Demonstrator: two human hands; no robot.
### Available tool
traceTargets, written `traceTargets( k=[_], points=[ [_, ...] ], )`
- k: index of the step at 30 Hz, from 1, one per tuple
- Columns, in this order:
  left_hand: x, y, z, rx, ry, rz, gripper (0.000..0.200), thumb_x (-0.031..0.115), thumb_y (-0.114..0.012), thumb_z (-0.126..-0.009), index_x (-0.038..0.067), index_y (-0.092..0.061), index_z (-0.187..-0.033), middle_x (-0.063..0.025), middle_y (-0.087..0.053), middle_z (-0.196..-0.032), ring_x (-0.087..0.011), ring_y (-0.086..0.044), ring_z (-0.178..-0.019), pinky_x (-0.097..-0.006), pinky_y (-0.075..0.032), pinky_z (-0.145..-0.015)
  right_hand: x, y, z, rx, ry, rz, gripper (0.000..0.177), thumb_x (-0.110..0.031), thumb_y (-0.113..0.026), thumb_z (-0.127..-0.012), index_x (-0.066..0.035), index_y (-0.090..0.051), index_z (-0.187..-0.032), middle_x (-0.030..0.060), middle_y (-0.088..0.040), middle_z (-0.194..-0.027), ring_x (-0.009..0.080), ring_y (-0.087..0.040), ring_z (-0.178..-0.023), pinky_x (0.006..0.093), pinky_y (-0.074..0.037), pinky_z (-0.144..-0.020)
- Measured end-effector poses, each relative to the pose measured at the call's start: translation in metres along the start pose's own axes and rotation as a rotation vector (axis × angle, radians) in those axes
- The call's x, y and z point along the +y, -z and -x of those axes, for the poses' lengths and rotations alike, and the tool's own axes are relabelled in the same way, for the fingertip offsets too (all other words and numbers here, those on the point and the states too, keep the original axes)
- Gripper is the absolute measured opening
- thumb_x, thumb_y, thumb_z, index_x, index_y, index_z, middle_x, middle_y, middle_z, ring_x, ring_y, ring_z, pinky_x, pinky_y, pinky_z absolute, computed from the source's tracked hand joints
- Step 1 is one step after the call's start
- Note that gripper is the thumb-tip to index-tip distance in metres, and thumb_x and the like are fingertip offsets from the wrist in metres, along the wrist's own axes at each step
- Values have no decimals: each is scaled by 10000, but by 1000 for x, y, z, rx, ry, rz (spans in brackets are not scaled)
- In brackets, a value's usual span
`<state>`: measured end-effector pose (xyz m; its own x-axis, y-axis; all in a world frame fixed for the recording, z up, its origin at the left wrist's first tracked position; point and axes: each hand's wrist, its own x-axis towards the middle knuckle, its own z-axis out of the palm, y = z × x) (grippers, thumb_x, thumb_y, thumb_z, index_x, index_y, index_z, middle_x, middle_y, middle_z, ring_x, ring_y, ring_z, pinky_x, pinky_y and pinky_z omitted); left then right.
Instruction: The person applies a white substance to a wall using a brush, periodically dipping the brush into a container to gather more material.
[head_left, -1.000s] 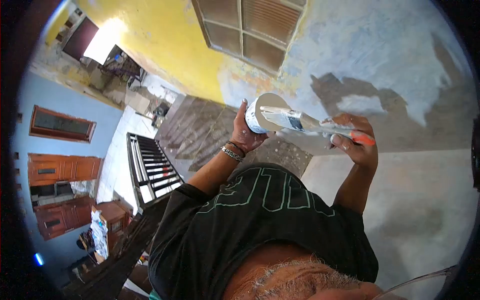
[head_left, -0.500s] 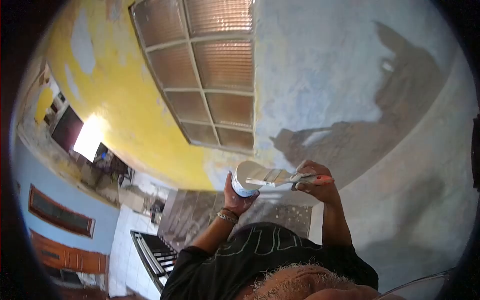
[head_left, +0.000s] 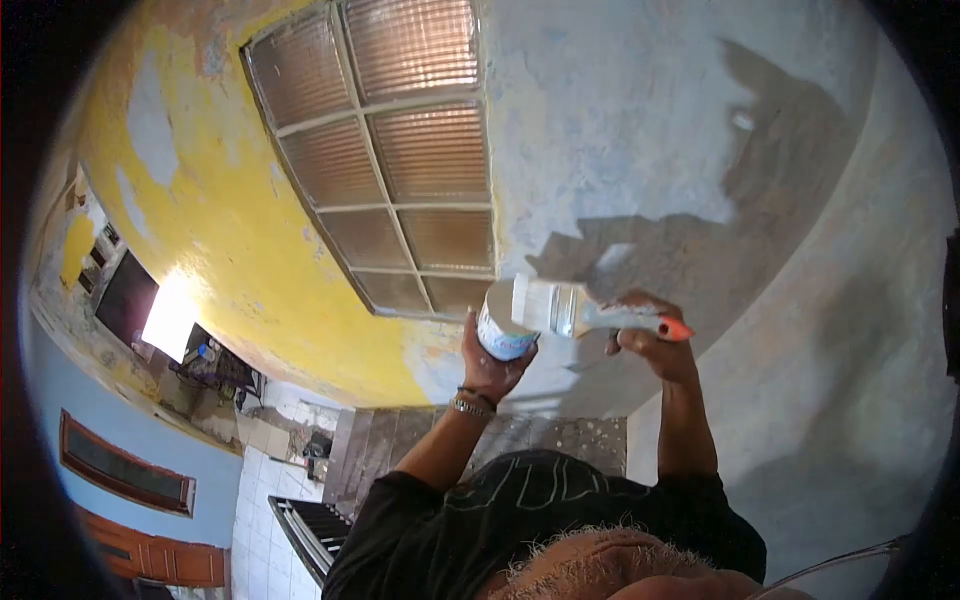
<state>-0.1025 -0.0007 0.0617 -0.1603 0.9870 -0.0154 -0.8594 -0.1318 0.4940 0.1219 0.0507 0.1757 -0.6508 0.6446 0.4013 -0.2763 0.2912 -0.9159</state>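
My left hand (head_left: 488, 370) is wrapped round a small white paint tub (head_left: 505, 343) with blue and coloured print, held up in front of my chest and tilted a little. My right hand (head_left: 658, 345) grips the handle of a wide paintbrush (head_left: 570, 310) with an orange handle end. The brush lies nearly level, and its pale, paint-coated bristles overlap the mouth of the tub at the rim. Whitish smears mark the fingers of both hands.
Ahead stands a patchy wall, yellow (head_left: 240, 240) on the left and pale blue-grey (head_left: 600, 130) on the right. A ribbed-glass window (head_left: 420, 150) is set in it. A bright lamp (head_left: 172, 322) glows at left. Below are a dark metal rack (head_left: 305, 530) and a spattered tiled floor (head_left: 575, 435).
Both hands have risen a little, the tub moving slightly right. The brush has turned, its bristles lifted higher at the tub's rim and its handle end now pointing slightly downward.
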Motion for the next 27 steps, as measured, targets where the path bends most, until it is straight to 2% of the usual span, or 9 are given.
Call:
traceTargets(
  k=[3, 6, 14, 17, 18, 20, 21, 24, 27],
  points=[
    [9, -11, -8, -2, 124, 214, 561, 605, -364, -837, 182, -503, -1179, -36, -562, -1128, -248, -545, -1012, -421, -491, -753, 10, 4, -6, 126, 70, -49, 367, -166, -619, -767, 72, -539, -1035, 145, -592, -909, 215, -610, -647, 327, -525, -577],
    [12, -21, -7, 8, 109, 223, 552, 606, -372, -841, 177, -512, -1159, -38, -576, -1093, -240, -562, -983, -400, -510, -726, -1, 1, -5, 72, 123, 16, 340, -119, -593, -804, 69, -535, -1081, 133, -618, -885, 172, -614, -695, 297, -508, -645],
    [14, -32, -14, -41, 119, 265, 576, 618, -358, -839, 164, -504, -1160, -58, -575, -1080, -239, -575, -958, -374, -529, -711, -4, -1, -8, 90, 193, -2, 340, -93, -634, -794, 70, -542, -1078, 154, -602, -954, 204, -634, -794, 306, -502, -712],
    [17, -47, -17, -96, 106, 293, 593, 618, -347, -841, 154, -496, -1179, -75, -571, -1087, -256, -573, -962, -368, -529, -714, -18, 5, -15, -46, 391, 307, 315, -66, -671, -741, 33, -590, -1028, 101, -571, -889, 226, -629, -799, 317, -534, -689],
    [19, -52, -20, -111, 96, 309, 603, 618, -341, -842, 149, -491, -1190, -85, -569, -1090, -266, -572, -962, -364, -529, -715, -27, 4, -18, -47, 408, 318, 315, -66, -671, -741, 33, -590, -1028, 101, -571, -889, 226, -629, -799, 317, -534, -689],
    [28, -64, -36, -84, 85, 326, 622, 622, -336, -840, 139, -485, -1202, -99, -568, -1089, -278, -575, -951, -359, -531, -709, -39, 3, -32, -9, 380, 699, 350, -16, -710, -679, -18, -612, -1015, 140, -602, -941, 227, -625, -805, 304, -501, -712],
    [32, -70, -41, -103, 77, 321, 623, 623, -335, -839, 136, -489, -1196, -99, -569, -1086, -279, -576, -947, -359, -531, -704, -33, 5, -38, 22, 503, 787, 379, -14, -739, -637, -28, -616, -995, 120, -602, -937, 221, -618, -813, 288, -501, -703],
    [41, -87, -51, -123, 55, 303, 632, 629, -333, -836, 126, -492, -1184, -105, -572, -1072, -278, -582, -929, -360, -535, -686, -46, 6, -49, 43, 721, 931, 356, -24, -746, -634, -21, -614, -965, 114, -602, -935, 230, -619, -816, 285, -502, -700],
    [50, -107, -54, -199, 10, 350, 645, 618, -368, -825, 100, -459, -1200, -155, -535, -1080, -301, -569, -912, -351, -555, -644, -64, 2, -59, 177, 652, 951, 340, -27, -742, -640, -20, -613, -954, 111, -606, -936, 238, -618, -828, 290, -500, -703]
  ],
)
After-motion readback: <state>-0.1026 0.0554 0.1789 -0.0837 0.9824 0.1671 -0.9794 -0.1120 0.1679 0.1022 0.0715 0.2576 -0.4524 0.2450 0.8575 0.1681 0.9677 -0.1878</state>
